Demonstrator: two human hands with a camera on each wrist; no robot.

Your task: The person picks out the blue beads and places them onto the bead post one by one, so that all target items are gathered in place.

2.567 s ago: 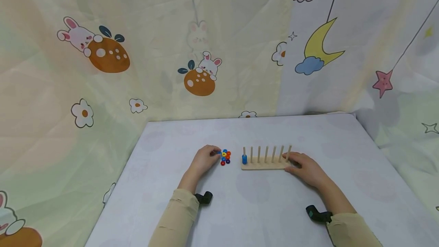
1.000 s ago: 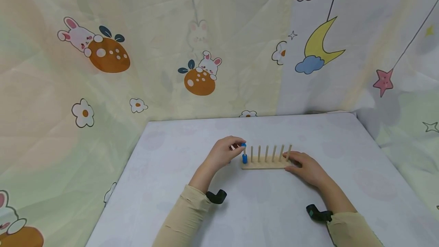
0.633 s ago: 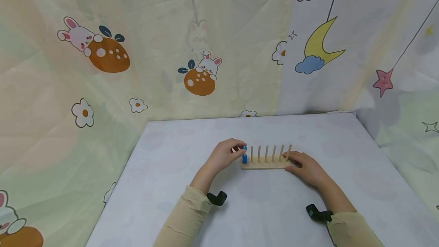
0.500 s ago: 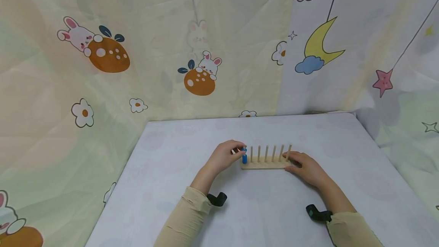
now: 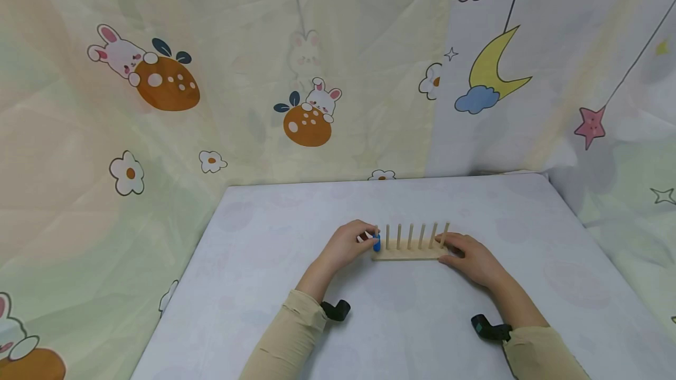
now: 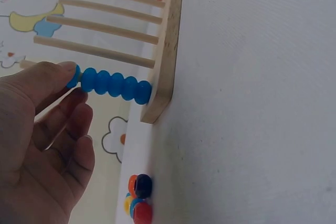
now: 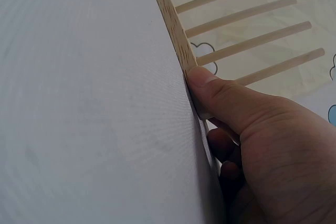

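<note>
A wooden peg rack [image 5: 406, 255] stands on the table, with a row of upright pegs. On its leftmost peg sits a stack of several blue beads [image 6: 116, 84], touching one another. My left hand [image 5: 344, 246] pinches one more blue bead [image 6: 74, 76] between thumb and finger; that bead is round the same peg, slightly above the stack. The other fingers of this hand curl loosely. At the opposite end my right hand [image 5: 472, 260] grips the rack's base, thumb [image 7: 202, 77] on its front edge and fingers behind, partly hidden.
Loose beads [image 6: 139, 198] in red, orange, yellow and blue lie left of the rack, hidden behind the left hand in the head view. A white cloth covers the table [image 5: 412, 321]; a printed curtain [image 5: 237, 75] hangs behind it.
My left hand has gone from the loose beads to the leftmost peg, bringing a blue bead. Over the last second it has slid that bead down the peg. The right hand has stayed put.
</note>
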